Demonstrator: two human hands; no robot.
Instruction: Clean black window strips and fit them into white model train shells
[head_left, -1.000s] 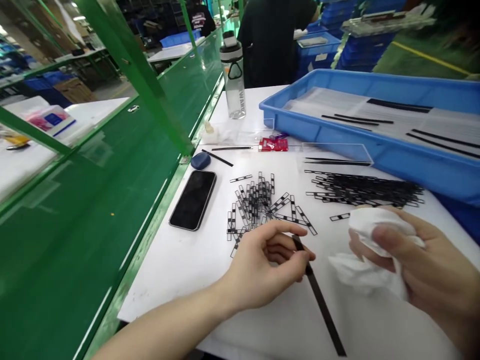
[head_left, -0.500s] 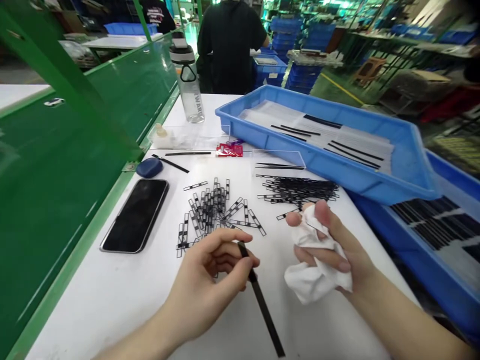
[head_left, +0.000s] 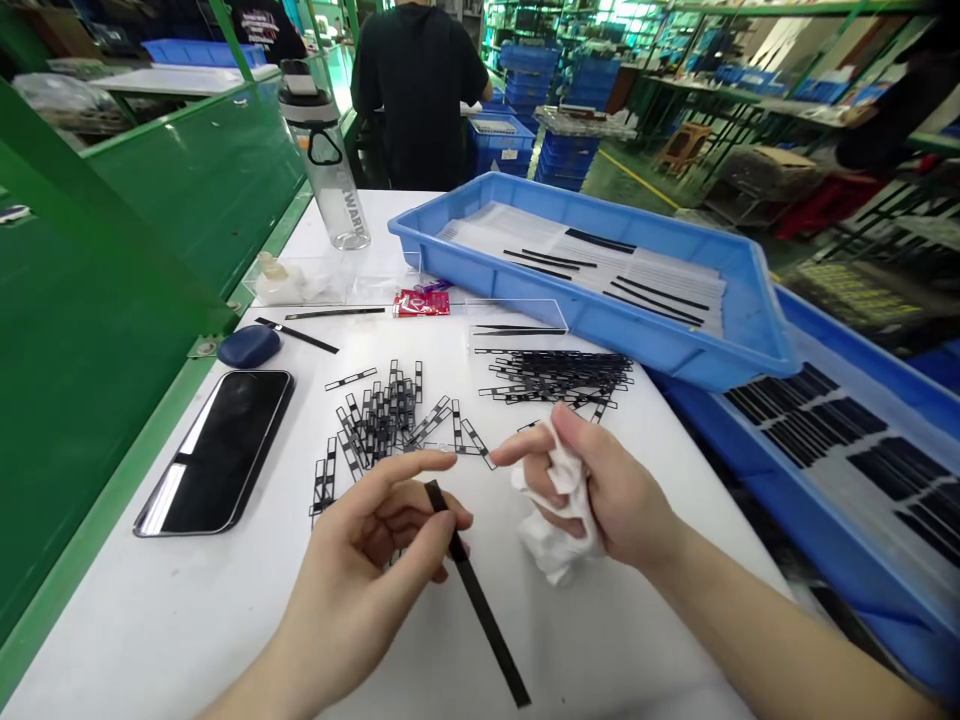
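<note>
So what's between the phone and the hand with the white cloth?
Head view: little black frames lie scattered there, plus the left hand pinching a long black strip, beside the white cloth in the right hand.

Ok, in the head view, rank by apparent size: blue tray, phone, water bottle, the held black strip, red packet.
1. blue tray
2. phone and water bottle, too alike to rank; the bottle stands farther off
3. black strip, long but thin, pinched in the left hand
4. red packet
</note>
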